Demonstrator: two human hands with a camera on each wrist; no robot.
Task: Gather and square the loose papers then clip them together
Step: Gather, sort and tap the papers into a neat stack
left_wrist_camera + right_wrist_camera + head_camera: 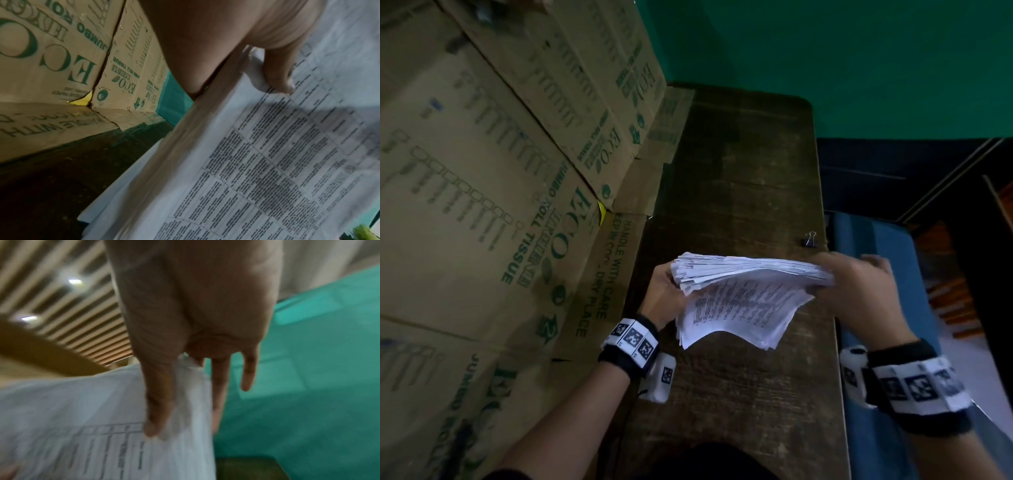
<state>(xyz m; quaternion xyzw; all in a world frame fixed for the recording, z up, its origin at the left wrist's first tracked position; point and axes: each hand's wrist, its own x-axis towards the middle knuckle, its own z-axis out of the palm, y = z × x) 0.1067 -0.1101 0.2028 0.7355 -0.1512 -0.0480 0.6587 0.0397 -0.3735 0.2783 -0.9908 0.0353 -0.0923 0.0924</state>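
A stack of printed papers (739,301) is held tilted above the dark wooden table (743,164), its sheets fanned and uneven at the left end. My left hand (670,284) grips the stack's left end; in the left wrist view its thumb (280,78) presses on the top sheet of the papers (267,162). My right hand (837,275) pinches the right end, blurred. In the right wrist view the papers (82,426) sit between its thumb (158,402) and the fingers behind. A small black binder clip (809,239) lies on the table near its right edge, just beyond the stack.
Stacked cardboard cartons (500,178) printed in green wall off the table's left side. A blue seat (873,253) runs along the table's right edge. A green wall (859,68) stands behind the table's far end.
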